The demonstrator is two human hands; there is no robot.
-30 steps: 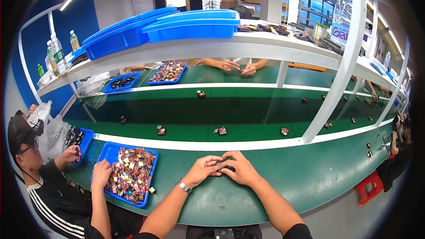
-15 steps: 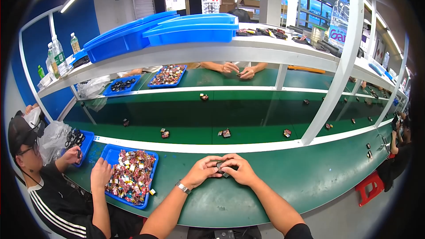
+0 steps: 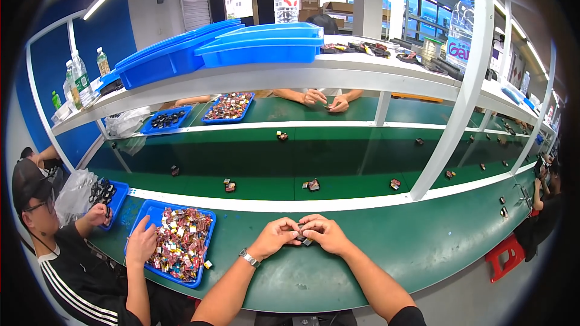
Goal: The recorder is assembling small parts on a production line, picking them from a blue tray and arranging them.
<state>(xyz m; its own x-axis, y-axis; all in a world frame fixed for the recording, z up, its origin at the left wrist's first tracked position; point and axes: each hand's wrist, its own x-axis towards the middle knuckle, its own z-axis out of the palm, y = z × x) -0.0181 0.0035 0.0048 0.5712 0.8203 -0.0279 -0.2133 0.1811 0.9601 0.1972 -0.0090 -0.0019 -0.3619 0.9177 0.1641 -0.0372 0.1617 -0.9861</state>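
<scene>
Over the green worktop (image 3: 368, 235), my left hand (image 3: 275, 237) and my right hand (image 3: 327, 233) meet around a small black plastic part (image 3: 304, 240). Both sets of fingers are closed on it, with thumbs and fingertips pinching it from either side. Much of the part is covered by my fingers, so its exact kind cannot be made out. To the left of my left forearm lies a blue tray (image 3: 152, 210) heaped with small red, white and yellow components (image 3: 181, 238).
A co-worker's hand (image 3: 142, 242) reaches over that tray from the left. Beyond a white rail (image 3: 254, 204), small assemblies (image 3: 311, 185) rest on a green belt (image 3: 266, 188). A white post (image 3: 450, 102) and a shelf with blue trays (image 3: 260, 51) stand ahead. Across sits another person's hand (image 3: 339, 104).
My hands stay together on the black part, with slight finger movement. The co-worker's hand has shifted lower over the tray. Assemblies on the belt have moved slightly to the right.
</scene>
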